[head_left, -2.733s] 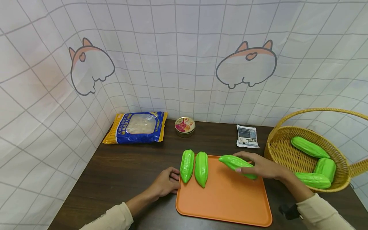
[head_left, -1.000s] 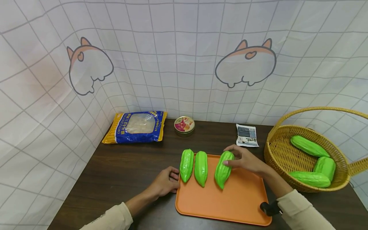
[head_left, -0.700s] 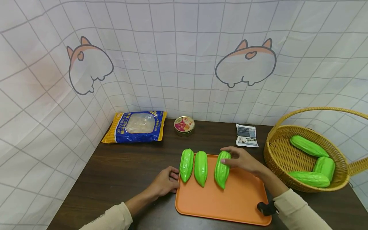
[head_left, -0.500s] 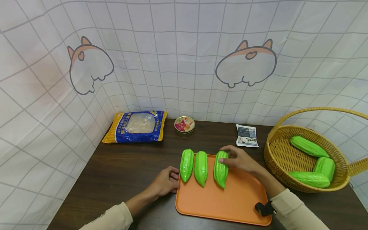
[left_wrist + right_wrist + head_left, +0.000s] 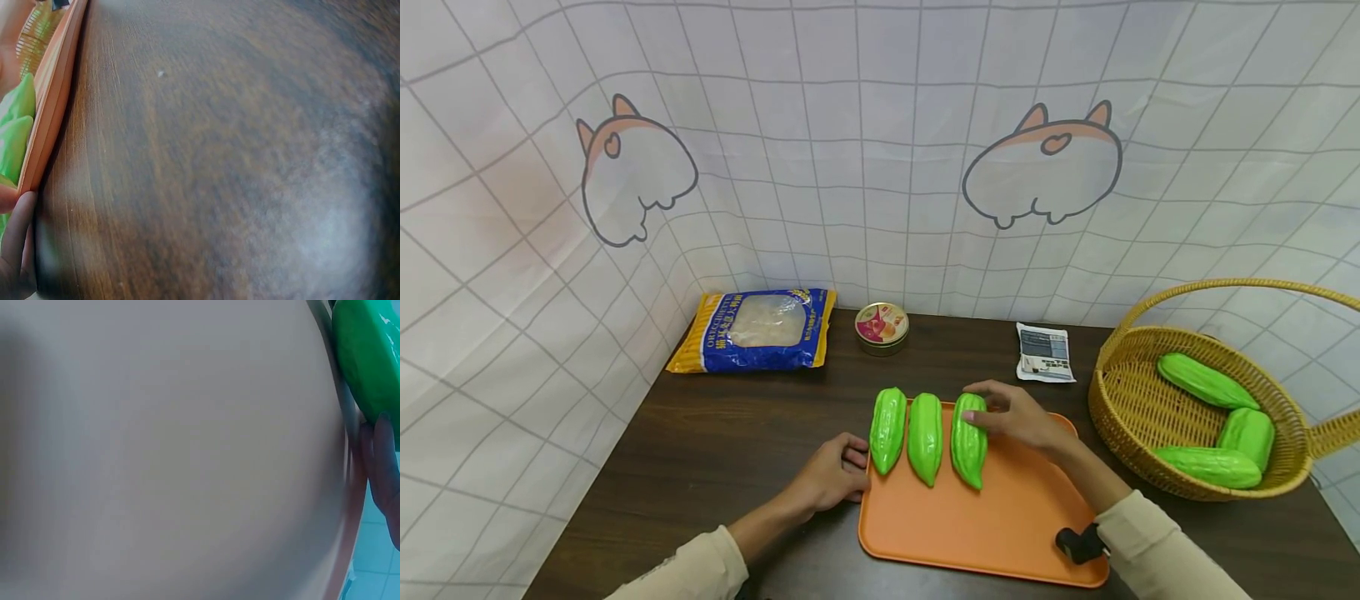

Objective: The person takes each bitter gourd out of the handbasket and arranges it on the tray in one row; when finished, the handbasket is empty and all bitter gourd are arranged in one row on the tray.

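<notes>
**Glossy bright-green ridged gourd (image 5: 968, 450) pinched, its tip toward the person**

On my feed it sits at the far part of the flat orange rectangular tray (image 5: 955, 533); whether its full weight rests there I cannot tell. The right hand (image 5: 1017, 415) clasps its blunt far end between thumb and fingers, which I judge leaves the tapered end free to be lined up. Its long axis runs far to near across the tray, the near tip swung slightly right, roughly parallel to the left gourd (image 5: 887, 432) and the middle gourd (image 5: 925, 437). Well apart from the right, the left hand (image 5: 831, 475) grips the tray's left rim, I think to stop sliding. Right of the tray, a round tan wicker basket (image 5: 1138, 375) holds three more gourds (image 5: 1206, 383), I'd guess placed there for the right hand's reach.
</notes>
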`<state>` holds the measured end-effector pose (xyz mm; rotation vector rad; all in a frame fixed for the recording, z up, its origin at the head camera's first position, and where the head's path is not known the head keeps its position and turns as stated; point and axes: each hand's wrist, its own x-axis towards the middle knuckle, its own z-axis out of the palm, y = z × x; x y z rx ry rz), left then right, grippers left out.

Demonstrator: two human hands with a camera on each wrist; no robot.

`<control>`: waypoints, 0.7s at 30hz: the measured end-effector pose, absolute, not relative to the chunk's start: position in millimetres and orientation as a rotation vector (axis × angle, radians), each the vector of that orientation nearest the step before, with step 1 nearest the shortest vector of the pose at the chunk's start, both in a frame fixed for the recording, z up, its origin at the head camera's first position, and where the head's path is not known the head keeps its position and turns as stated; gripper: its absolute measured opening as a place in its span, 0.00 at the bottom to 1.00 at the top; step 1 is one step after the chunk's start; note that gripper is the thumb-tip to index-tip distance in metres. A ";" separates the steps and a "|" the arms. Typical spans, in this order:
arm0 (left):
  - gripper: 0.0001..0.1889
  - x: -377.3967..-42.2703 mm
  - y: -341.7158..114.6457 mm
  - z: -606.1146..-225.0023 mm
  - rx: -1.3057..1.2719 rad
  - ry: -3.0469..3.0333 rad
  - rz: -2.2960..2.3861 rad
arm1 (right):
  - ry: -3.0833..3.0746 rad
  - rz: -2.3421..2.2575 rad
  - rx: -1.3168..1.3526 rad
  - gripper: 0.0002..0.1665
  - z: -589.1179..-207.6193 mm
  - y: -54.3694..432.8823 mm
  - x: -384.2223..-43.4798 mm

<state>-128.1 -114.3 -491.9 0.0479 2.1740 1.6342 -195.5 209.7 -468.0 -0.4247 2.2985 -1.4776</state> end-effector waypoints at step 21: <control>0.30 -127.5 -114.2 -493.7 0.045 2.182 1.651 | 2.302 -1.447 -0.425 0.36 -470.1 206.5 -190.0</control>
